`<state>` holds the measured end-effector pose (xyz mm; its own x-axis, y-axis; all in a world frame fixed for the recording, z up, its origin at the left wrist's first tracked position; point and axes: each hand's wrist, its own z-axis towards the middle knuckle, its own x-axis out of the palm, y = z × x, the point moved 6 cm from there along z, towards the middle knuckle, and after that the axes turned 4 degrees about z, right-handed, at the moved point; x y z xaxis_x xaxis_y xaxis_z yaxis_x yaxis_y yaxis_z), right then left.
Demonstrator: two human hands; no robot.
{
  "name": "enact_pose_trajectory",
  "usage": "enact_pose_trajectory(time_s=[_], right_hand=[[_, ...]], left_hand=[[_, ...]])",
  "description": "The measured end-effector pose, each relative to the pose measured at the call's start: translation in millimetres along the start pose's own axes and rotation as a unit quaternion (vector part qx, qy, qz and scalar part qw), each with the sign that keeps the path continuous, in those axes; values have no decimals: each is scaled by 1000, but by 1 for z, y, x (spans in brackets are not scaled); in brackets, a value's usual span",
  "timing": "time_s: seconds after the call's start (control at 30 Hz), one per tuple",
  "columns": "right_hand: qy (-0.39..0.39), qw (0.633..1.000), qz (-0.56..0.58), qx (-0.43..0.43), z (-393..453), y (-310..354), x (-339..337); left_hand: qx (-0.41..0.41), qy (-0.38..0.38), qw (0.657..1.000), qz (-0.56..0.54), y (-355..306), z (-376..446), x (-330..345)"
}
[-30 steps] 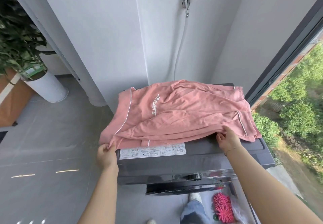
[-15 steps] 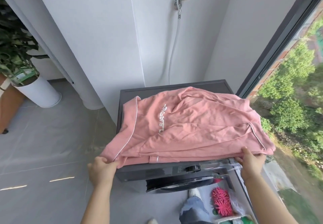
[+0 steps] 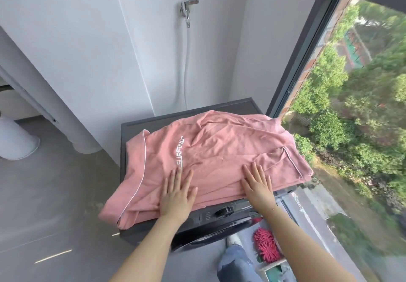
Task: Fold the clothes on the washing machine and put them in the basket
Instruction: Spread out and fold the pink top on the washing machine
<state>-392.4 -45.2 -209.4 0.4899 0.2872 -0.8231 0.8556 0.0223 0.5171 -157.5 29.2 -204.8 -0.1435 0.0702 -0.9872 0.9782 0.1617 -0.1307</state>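
**Pink cotton garment pressed flat on dark grey washing machine**

Dark grey metal front-loading washing machine [image 3: 140,125]: set against white wall, beside tall window on right. Bare strip of lid visible along rear and left edges.

Pink cotton garment with white piping and white "SURFING" lettering [image 3: 219,145]: spread across machine lid, creased, near-left corner hanging over front edge, right side draped past right edge.

Left hand [image 3: 175,196]: palm down, fingers straight and slightly spread, pressing on garment close to front edge, below lettering. Grasping nothing.

Right hand [image 3: 258,185]: palm down, fingers straight and spread, pressing on garment right of centre, near white-piped hem. Grasping nothing.

Pink fluffy mop head [image 3: 264,245]: on floor right of machine, below right forearm.

Chrome wall tap with white hose [image 3: 187,9]: mounted above machine, hose running down behind lid.
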Motion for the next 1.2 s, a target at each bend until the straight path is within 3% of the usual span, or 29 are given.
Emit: enact_pose_trajectory(time_s=[0.17, 0.33, 0.4, 0.53, 0.63, 0.77, 0.87, 0.97, 1.13, 1.2], right_hand=[[-93, 994, 57, 24, 14, -35, -32], [-223, 954, 196, 53, 46, -37, -82], [-208, 960, 187, 12, 72, -23, -100], [-172, 976, 119, -57, 136, -4, -127], [-159, 985, 60, -34, 177, -14, -140], [-81, 996, -12, 24, 217, -40, -144], [-32, 998, -55, 13, 243, -51, -139], [1, 996, -90, -21, 256, -55, -136], [-111, 994, 14, 16, 267, -72, -175], [-115, 992, 17, 42, 271, -77, -182]], left_hand=[[-5, 19, 1000, -19, 5, 1, 2], [-115, -57, 980, -155, -5, 41, -41], [-123, -98, 964, -212, -10, 69, -60], [-107, -84, 953, -271, -39, 136, -79], [-118, -58, 955, -265, -54, 180, -84], [-172, -38, 956, -234, -50, 216, -75], [-249, -58, 935, -244, -41, 221, -58], [-277, -58, 932, -226, -38, 214, -35], [-289, -99, 929, -211, -25, 212, -27], [-297, -89, 928, -204, -15, 216, -24]])
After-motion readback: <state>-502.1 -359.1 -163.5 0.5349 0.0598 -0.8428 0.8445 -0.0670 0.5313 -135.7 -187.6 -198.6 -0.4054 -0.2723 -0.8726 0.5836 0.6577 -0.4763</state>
